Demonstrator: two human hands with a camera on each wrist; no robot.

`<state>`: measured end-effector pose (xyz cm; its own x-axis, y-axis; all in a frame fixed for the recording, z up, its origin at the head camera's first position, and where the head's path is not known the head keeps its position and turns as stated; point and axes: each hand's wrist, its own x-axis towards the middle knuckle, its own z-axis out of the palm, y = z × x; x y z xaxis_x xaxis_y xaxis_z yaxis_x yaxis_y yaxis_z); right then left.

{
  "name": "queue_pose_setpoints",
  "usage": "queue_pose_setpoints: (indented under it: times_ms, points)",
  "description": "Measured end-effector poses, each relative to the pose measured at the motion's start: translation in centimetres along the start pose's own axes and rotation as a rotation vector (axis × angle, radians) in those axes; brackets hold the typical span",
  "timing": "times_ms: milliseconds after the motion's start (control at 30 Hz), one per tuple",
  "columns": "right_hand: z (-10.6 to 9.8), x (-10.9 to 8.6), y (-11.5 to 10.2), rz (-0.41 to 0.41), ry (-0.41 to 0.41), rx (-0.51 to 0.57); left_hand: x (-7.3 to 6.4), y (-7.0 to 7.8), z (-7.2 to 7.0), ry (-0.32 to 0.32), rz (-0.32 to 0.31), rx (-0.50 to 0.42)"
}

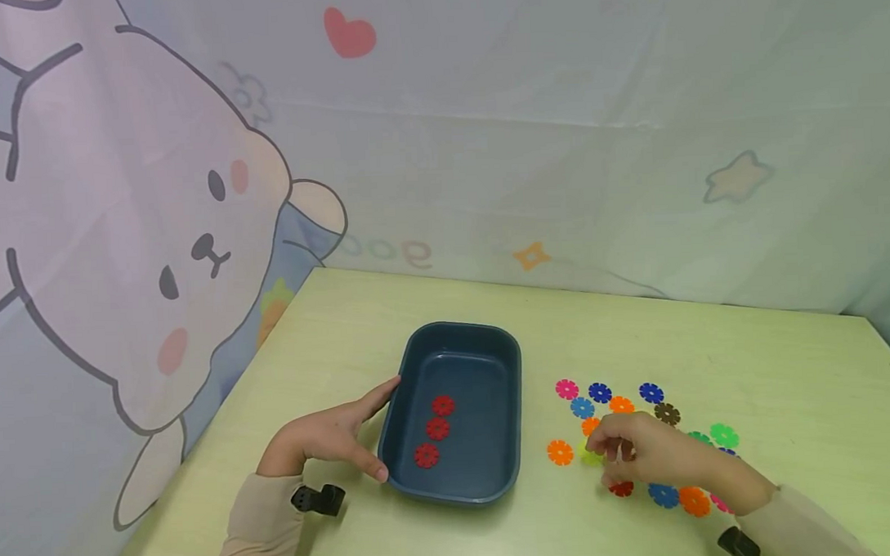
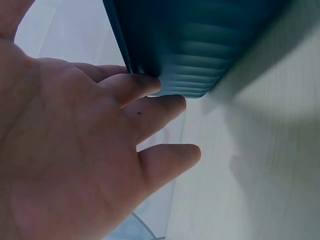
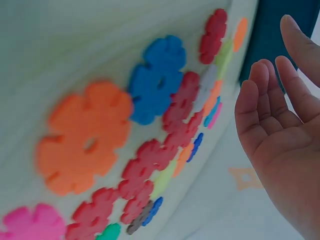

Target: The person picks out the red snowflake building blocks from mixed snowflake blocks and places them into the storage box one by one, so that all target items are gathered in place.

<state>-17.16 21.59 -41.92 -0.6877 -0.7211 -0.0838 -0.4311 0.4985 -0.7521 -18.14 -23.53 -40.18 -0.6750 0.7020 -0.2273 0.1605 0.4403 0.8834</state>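
Note:
My left hand (image 1: 333, 433) rests against the left side of a dark blue rectangular tray (image 1: 479, 408), thumb near its front corner and fingers spread along the wall. Three red flower-shaped discs (image 1: 438, 429) lie in a slanting row inside the tray. To the right, my right hand (image 1: 642, 447) hovers low over a scatter of coloured flower discs, fingers loosely bent and thumb apart. A red disc (image 1: 622, 489) and a yellow disc (image 1: 589, 454) peek out beside its fingertips. In the right wrist view nothing sits between the fingers; several red discs (image 3: 182, 100) lie beside that hand.
Around the right hand are orange discs (image 1: 560, 452), blue discs (image 1: 663, 495), a pink disc (image 1: 567, 389), a brown disc (image 1: 666, 414) and a green disc (image 1: 724, 435). The pale wooden table (image 1: 787, 372) ends at a printed cloth backdrop (image 1: 484, 146).

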Motion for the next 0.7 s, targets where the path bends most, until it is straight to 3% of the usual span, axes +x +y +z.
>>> queue_pose_setpoints:
  times_ms: [267, 700]
  points:
    - [0.2, -0.6, 0.9, 0.065, -0.042, -0.008, 0.0, -0.2, 0.0, -0.004, -0.003, -0.005]
    - [0.3, -0.8, 1.5, 0.073, -0.077, -0.046, 0.1, -0.1, 0.0, 0.0, -0.007, 0.01]
